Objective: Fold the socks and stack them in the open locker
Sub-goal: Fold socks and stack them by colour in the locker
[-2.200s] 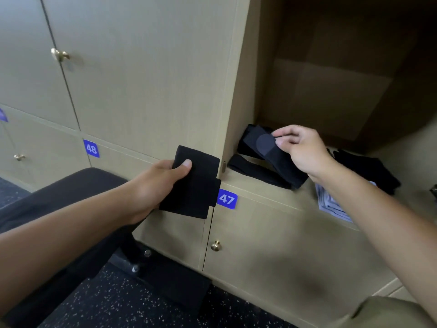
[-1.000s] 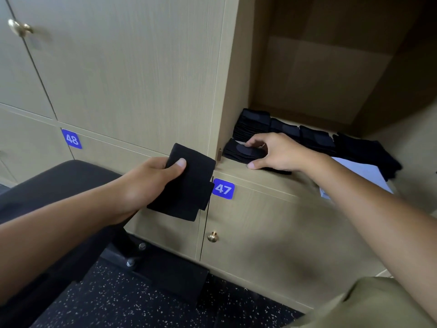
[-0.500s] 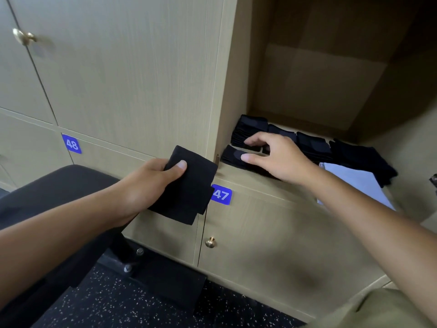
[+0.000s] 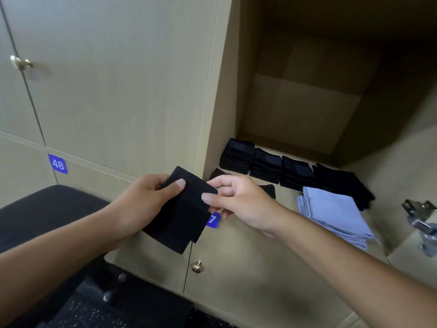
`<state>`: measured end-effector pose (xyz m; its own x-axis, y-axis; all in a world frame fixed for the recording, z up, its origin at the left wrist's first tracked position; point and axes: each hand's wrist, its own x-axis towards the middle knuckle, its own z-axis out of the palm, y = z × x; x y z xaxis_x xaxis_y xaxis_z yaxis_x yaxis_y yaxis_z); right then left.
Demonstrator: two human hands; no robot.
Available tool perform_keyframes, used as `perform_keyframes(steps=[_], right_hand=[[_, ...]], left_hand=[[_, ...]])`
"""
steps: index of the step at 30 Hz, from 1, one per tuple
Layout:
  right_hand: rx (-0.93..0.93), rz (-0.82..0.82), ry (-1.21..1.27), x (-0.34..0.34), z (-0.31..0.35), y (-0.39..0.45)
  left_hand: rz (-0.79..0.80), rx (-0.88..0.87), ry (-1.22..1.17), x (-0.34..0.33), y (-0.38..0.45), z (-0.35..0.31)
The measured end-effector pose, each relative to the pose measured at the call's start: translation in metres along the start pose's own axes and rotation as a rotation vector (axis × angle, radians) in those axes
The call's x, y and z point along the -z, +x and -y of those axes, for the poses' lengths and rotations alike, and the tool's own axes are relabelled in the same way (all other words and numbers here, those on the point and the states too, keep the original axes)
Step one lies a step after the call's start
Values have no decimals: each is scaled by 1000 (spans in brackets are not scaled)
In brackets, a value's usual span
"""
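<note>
A folded black sock (image 4: 182, 216) hangs in front of the locker's lower edge, held from both sides. My left hand (image 4: 146, 202) grips its left part with the thumb on top. My right hand (image 4: 236, 200) pinches its right edge between thumb and fingers. Inside the open locker (image 4: 307, 110), three stacks of folded black socks (image 4: 264, 164) stand in a row along the floor. A single black sock (image 4: 268, 189) lies flat near the front edge, mostly hidden behind my right hand. A looser pile of black socks (image 4: 343, 183) lies to the right of the stacks.
Folded light blue cloths (image 4: 335, 214) lie at the locker's front right. A metal door hinge (image 4: 421, 221) sticks out at the right edge. Closed locker doors with brass knobs (image 4: 196, 266) surround the opening. A black padded bench (image 4: 47, 209) stands at lower left.
My right hand left the sock lying on the locker floor, drew back out of the locker and took hold of the right edge of the folded sock in my left hand.
</note>
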<state>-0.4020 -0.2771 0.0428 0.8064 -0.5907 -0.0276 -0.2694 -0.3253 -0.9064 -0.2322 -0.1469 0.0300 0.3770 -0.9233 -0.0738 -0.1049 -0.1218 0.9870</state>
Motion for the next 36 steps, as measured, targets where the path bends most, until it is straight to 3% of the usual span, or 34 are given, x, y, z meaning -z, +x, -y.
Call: perform_keyframes(steps=[9, 15, 21, 26, 29, 32, 36], right_hand=[[-75, -143, 198, 7, -2, 4], [-137, -143, 423, 12, -4, 2], [-216, -184, 226, 16, -2, 0], [-323, -43, 524, 23, 3, -3], [-249, 4, 652, 23, 7, -7], [-128, -118, 581, 22, 5, -7], [-34, -227, 473, 25, 6, -10]], left_hand=[[-34, -28, 17, 5, 5, 2], [-82, -46, 45, 9, 6, 5], [-287, -384, 324, 6, -3, -8], [-388, -539, 464, 3, -10, -14], [-371, -656, 553, 2, -11, -11], [-314, -728, 587, 3, -6, -6], [-230, -589, 445, 3, -4, -5]])
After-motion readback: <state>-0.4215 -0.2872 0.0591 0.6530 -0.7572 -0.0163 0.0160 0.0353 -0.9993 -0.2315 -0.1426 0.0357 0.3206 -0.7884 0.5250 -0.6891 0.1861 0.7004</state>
